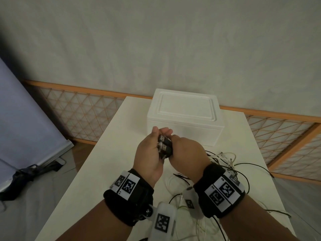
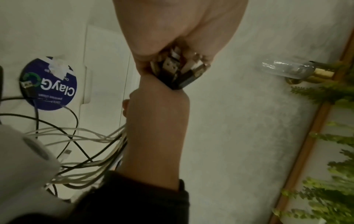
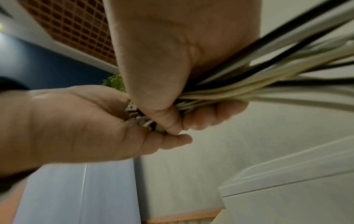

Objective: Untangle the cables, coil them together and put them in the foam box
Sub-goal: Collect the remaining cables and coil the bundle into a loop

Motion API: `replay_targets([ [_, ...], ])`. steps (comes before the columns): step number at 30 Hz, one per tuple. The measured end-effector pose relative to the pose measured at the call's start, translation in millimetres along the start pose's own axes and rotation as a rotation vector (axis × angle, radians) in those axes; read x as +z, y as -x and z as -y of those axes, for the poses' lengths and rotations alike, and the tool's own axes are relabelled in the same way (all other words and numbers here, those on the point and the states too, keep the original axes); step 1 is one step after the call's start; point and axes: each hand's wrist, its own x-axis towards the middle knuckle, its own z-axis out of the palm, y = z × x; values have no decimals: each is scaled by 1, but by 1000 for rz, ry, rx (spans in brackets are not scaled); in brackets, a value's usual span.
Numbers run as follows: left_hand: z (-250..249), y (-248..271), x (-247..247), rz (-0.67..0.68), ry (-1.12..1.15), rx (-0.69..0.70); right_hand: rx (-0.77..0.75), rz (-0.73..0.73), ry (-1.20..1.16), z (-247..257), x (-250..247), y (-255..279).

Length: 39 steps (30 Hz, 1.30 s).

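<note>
Both hands meet above the table in front of the closed white foam box (image 1: 185, 117). My right hand (image 1: 184, 146) grips a bundle of black and white cables (image 3: 268, 75) just behind their ends. My left hand (image 1: 149, 150) cups the gathered USB plugs (image 1: 164, 145), thumb and fingers curled round them (image 3: 138, 115). The plug tips poke out between the two palms (image 2: 178, 69). From the right fist the cables trail down to a loose tangle (image 1: 225, 164) on the table. One loose black plug (image 2: 26, 84) lies apart from the bundle.
The white table (image 1: 111, 153) has bare surface on its left half. An orange lattice fence (image 1: 83, 108) runs behind it, and a pale blue panel (image 1: 26, 119) leans at far left. A round blue sticker (image 2: 49, 84) shows in the left wrist view.
</note>
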Motion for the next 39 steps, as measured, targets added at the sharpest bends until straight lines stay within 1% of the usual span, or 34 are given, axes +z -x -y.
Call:
replay_targets([
  [3, -6, 1, -3, 44, 55, 43, 41, 55, -237, -5, -1, -2],
  [5, -10, 0, -5, 67, 59, 68, 55, 40, -313, -6, 2, -4],
  [8, -10, 1, 1, 70, -9, 83, 47, 12, -193, -2, 7, -4],
  [10, -7, 1, 5, 26, -61, 85, 22, -9, -94, 2, 8, -4],
  [13, -2, 0, 3, -58, -110, 86, -19, -15, -24, 6, 8, -4],
  [16, 4, 0, -1, -66, -201, 92, -47, -17, 39, 7, 7, -3],
  [19, 5, 3, 0, -68, -306, 96, -33, -3, 71, 7, 6, -3],
  [22, 6, 5, 2, -98, -440, 159, -4, -18, 76, 9, 8, -6],
  [24, 6, 2, 1, -102, -469, 163, 14, -12, 87, 12, 8, -4],
  [26, 3, -5, -1, -126, -427, 87, 1, 4, 116, 15, 4, -2],
  [28, -2, -11, -4, -137, -342, -44, -17, 23, 152, 20, -1, -2],
  [30, -4, -10, -6, -113, -247, -146, -25, 1, 175, 24, -4, -4],
  [32, -7, -6, -6, -93, -122, -201, -29, -16, 194, 26, -5, -7],
  [33, -7, -5, -7, -87, -70, -208, -33, -11, 197, 26, -3, -7],
  [35, -10, -3, -6, -74, 5, -174, -35, 4, 196, 23, 1, -8],
  [37, -9, -2, -4, -93, 39, -97, -26, 1, 202, 22, 2, -7],
  [39, -5, -3, -3, -117, 25, -27, -42, -1, 214, 26, 1, -7],
])
